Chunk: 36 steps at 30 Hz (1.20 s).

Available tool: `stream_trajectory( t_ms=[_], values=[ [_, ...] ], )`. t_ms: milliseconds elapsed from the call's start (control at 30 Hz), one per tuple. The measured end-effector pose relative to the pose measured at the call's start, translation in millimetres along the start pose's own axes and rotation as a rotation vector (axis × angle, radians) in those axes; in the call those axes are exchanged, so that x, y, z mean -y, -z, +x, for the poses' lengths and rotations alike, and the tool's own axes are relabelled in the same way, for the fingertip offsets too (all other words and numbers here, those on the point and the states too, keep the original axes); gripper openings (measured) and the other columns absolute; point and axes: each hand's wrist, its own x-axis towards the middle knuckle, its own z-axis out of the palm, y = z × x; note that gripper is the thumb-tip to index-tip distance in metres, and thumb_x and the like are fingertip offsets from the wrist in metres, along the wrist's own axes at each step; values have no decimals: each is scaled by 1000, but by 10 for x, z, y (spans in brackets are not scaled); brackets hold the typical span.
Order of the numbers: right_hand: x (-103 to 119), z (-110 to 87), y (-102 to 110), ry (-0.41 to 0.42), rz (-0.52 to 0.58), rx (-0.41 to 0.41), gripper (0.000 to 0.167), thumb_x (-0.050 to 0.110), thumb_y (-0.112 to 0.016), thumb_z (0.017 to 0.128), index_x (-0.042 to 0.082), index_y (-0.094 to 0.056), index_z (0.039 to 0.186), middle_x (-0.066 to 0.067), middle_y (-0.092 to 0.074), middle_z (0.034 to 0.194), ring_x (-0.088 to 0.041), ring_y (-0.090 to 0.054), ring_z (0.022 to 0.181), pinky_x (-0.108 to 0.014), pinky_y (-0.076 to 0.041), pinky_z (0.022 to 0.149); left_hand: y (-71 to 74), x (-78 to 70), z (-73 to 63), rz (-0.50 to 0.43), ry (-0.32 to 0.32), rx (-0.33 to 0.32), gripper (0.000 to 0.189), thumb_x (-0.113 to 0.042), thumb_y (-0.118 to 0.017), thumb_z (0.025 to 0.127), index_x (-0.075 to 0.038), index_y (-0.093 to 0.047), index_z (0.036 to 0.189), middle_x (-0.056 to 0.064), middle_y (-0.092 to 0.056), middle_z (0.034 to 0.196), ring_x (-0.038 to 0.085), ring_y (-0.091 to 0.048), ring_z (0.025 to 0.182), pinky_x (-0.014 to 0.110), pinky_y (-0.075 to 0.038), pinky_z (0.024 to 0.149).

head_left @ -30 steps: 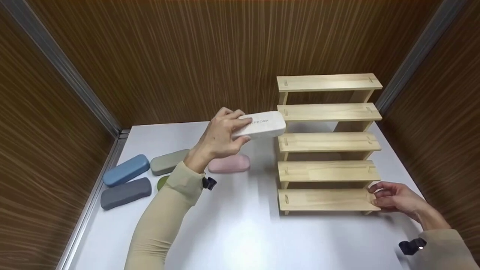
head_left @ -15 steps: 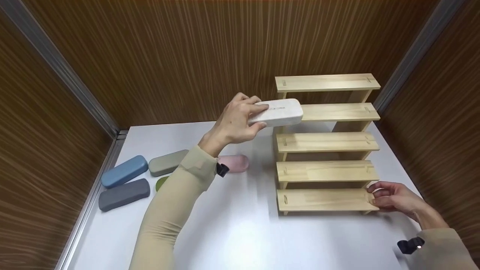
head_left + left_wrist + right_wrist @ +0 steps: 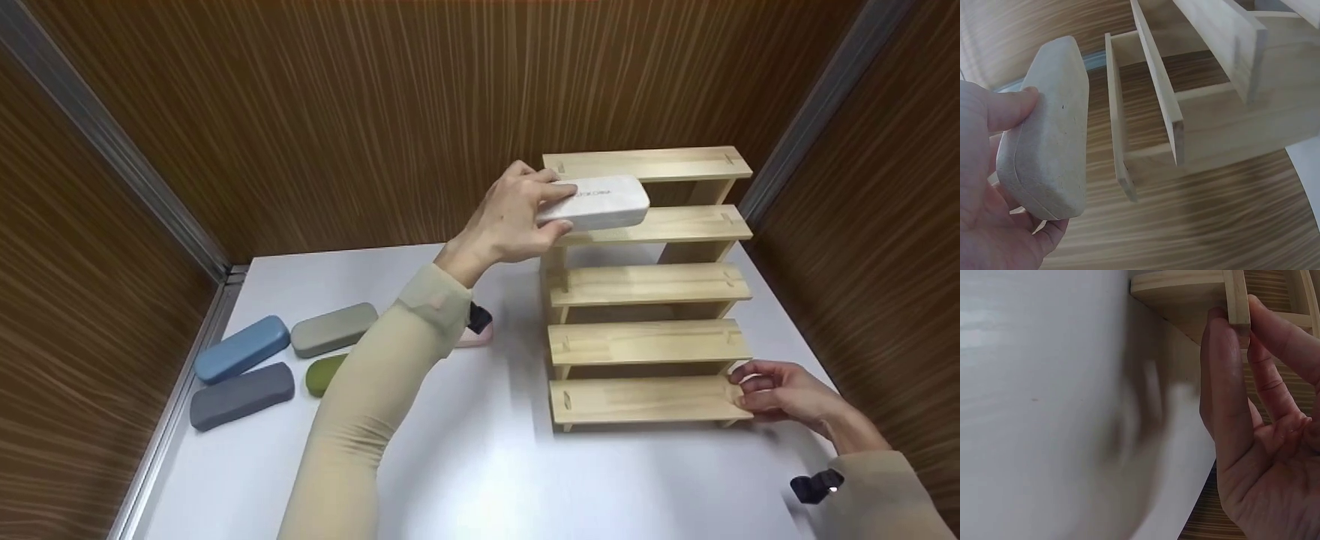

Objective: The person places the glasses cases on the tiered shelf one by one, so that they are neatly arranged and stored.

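My left hand (image 3: 521, 210) holds a white glasses case (image 3: 611, 201) by its left end, thumb on the near side and fingers over the top. The case hangs in front of the upper tiers of a stepped wooden shelf (image 3: 649, 285). In the left wrist view the white case (image 3: 1053, 129) is apart from the shelf boards (image 3: 1157, 79). My right hand (image 3: 795, 397) pinches the right end of the lowest board (image 3: 645, 400). The right wrist view shows thumb and fingers on either side of that board's end (image 3: 1237, 304).
At the left of the white table (image 3: 480, 465) lie a blue case (image 3: 241, 349), a dark grey case (image 3: 241, 395), a grey-green case (image 3: 334, 330) and a green case (image 3: 324, 375). A pink case (image 3: 474, 337) is mostly behind the left sleeve. Wood-grain panels (image 3: 375, 112) enclose the table.
My left hand has carried the white case rightward and up, from beside the shelf to in front of its upper boards. The right hand keeps its grip on the lowest board.
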Motion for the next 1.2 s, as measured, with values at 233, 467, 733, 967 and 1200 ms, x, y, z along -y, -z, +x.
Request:
stream_trajectory(
  t_ms=[233, 467, 733, 967, 1200],
  values=[
    [6, -22, -31, -20, -6, -13, 30, 2, -74, 104, 29, -75, 117, 15, -76, 96, -2, -76, 87, -29, -68, 78, -53, -165, 239, 3, 30, 33, 54, -34, -77, 101, -21, -72, 153, 3, -71, 157, 26, -59, 135, 38, -51, 112],
    [15, -41, -80, -20, -12, -23, 28, 2, -75, 103, 27, -74, 118, 15, -76, 96, -3, -76, 87, -29, -68, 77, -126, -325, 500, 0, 50, 87, 57, -38, -75, 103, -23, -68, 157, -3, -69, 160, 22, -57, 133, 37, -47, 112],
    [4, -63, -125, -18, -12, -30, 30, 2, -75, 102, 28, -75, 117, 15, -76, 96, -2, -75, 86, -28, -67, 75, -191, -481, 782, 1, 51, 107, 57, -37, -76, 103, -25, -67, 158, -5, -74, 152, 19, -57, 122, 27, -46, 97],
    [-5, -79, -162, -4, -2, -38, 31, 1, -75, 102, 27, -76, 118, 15, -77, 97, -2, -76, 87, -29, -67, 76, -253, -616, 1023, 7, 99, 139, 57, -38, -77, 104, -29, -66, 159, -12, -72, 156, 15, -56, 128, 22, -45, 102],
    [5, -73, -199, -5, 8, -36, 30, 0, -76, 100, 24, -76, 119, 12, -77, 96, -3, -77, 87, -30, -69, 78, -379, -619, 1189, 16, 142, 135, 57, -37, -78, 102, -30, -66, 158, -9, -73, 153, 15, -55, 133, 22, -45, 106]
  ],
)
